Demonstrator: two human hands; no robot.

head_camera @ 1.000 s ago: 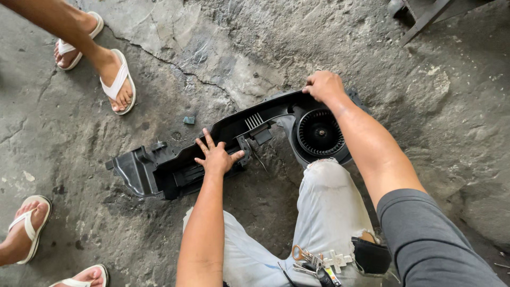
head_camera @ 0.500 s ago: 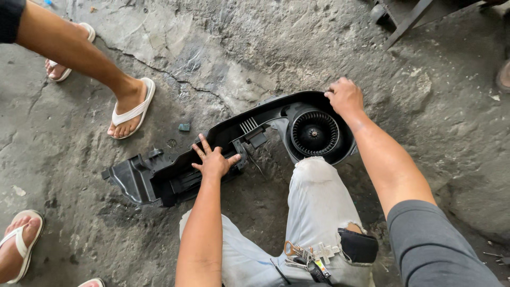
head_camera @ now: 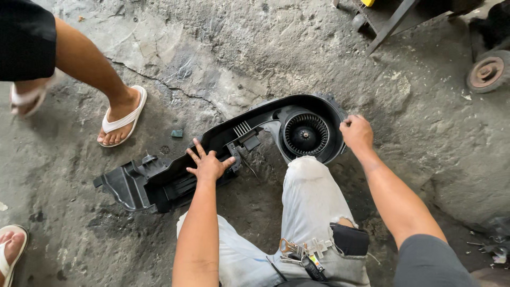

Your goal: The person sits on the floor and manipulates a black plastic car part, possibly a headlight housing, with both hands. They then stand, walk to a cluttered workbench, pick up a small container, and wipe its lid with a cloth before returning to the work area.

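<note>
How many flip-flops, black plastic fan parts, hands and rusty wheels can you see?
White flip-flops: 3
Black blower housing with round fan: 1
Hands: 2, left hand flat on the housing, right hand at its fan end
Rusty wheel: 1
Total: 7

left hand [head_camera: 208, 166]: palm covers part of black plastic housing [head_camera: 159, 180] | right hand [head_camera: 357, 133]: fingertips hidden behind housing's round end | knee [head_camera: 307, 175]: hides housing's lower edge | wheel [head_camera: 487, 72]: cut off by right edge | sandalled foot [head_camera: 9, 250]: cut off at left edge | small green bit [head_camera: 177, 133]: too small to tell
</note>
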